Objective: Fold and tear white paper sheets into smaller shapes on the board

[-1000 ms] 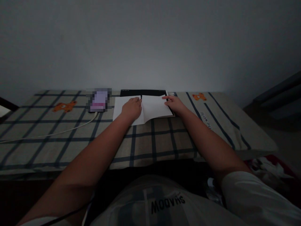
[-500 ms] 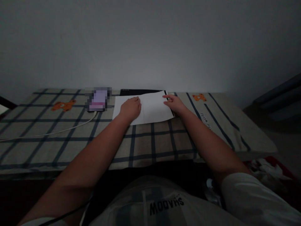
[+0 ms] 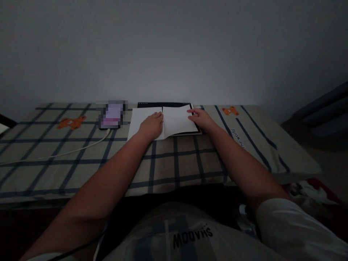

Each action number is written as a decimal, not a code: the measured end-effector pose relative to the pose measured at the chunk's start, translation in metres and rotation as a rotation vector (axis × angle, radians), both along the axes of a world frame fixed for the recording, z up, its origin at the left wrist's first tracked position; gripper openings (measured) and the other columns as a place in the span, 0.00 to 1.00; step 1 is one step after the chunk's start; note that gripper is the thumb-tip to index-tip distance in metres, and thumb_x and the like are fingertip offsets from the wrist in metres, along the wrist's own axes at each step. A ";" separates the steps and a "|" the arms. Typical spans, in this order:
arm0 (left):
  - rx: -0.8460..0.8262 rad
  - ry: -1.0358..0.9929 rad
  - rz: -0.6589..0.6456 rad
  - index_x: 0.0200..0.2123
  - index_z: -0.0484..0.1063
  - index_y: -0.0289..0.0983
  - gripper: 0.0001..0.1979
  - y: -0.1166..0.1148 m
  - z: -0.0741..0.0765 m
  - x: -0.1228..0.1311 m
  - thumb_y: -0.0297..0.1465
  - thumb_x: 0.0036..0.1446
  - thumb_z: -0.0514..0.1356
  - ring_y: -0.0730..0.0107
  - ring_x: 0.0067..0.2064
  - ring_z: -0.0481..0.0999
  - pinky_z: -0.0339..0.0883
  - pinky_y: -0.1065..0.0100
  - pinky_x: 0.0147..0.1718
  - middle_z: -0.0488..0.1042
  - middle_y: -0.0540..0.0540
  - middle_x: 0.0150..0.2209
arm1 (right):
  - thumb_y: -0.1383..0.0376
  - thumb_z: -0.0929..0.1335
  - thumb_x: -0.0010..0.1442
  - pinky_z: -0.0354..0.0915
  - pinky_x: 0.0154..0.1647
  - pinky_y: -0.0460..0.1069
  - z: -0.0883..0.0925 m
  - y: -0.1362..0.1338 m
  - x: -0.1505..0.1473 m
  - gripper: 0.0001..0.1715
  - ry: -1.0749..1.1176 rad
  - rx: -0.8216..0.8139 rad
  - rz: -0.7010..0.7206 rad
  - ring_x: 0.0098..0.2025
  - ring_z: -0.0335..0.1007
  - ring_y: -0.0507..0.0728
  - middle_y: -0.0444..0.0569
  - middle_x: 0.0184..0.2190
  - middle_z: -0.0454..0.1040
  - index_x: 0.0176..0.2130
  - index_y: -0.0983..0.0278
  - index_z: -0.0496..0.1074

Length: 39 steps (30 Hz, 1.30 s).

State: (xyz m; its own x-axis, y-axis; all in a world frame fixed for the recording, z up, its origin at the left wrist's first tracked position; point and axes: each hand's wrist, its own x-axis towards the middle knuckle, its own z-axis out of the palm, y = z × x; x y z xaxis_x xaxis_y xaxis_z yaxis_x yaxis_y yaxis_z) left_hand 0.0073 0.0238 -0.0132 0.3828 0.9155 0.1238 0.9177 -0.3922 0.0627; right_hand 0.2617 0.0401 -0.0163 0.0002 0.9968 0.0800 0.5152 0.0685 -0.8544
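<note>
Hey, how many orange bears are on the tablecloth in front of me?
2. One orange bear is left of the phone; the second bear is right of the right hand. More may be hidden under the white paper.

We look from a single camera worn on the person's head, facing forward and tipped down over the chest, so the shirt point(image 3: 168, 243) sits close at the bottom edge, its lettering point(image 3: 193, 237) upside down to us. From the lower corners we follow the left forearm point(image 3: 104, 185) and right forearm point(image 3: 239, 163) inward to the left hand point(image 3: 151, 125) and right hand point(image 3: 201, 119), farther off and near the centre. We see the bench point(image 3: 187, 166) from above its near side, stretching across most of our width, and beyond it we face the wall point(image 3: 174, 47)
</note>
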 end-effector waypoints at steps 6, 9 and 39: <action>0.007 0.013 -0.012 0.67 0.62 0.26 0.26 0.002 -0.002 0.001 0.29 0.71 0.44 0.57 0.72 0.59 0.54 0.57 0.69 0.60 0.34 0.71 | 0.69 0.69 0.56 0.52 0.27 0.47 -0.002 0.003 0.001 0.24 -0.012 -0.031 0.034 0.24 0.54 0.50 0.37 0.21 0.60 0.53 0.68 0.76; 0.010 0.017 0.001 0.67 0.62 0.26 0.26 0.002 -0.003 0.002 0.29 0.71 0.44 0.56 0.71 0.60 0.55 0.57 0.69 0.61 0.34 0.70 | 0.70 0.68 0.56 0.51 0.27 0.46 -0.003 0.003 0.001 0.25 -0.013 -0.038 0.055 0.24 0.54 0.50 0.37 0.20 0.60 0.53 0.69 0.76; 0.051 -0.009 0.025 0.62 0.70 0.31 0.23 0.006 -0.004 0.000 0.30 0.71 0.45 0.57 0.69 0.64 0.58 0.55 0.67 0.66 0.37 0.68 | 0.70 0.68 0.55 0.55 0.30 0.48 0.003 0.001 0.004 0.20 0.006 -0.014 0.012 0.25 0.54 0.50 0.39 0.23 0.61 0.48 0.66 0.78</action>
State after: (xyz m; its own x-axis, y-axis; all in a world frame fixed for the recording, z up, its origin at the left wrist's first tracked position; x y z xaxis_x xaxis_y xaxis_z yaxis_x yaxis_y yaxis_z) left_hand 0.0077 0.0297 -0.0172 0.3586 0.9171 0.1742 0.9267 -0.3722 0.0518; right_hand 0.2656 0.0414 -0.0134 -0.0110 0.9978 0.0657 0.5095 0.0622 -0.8582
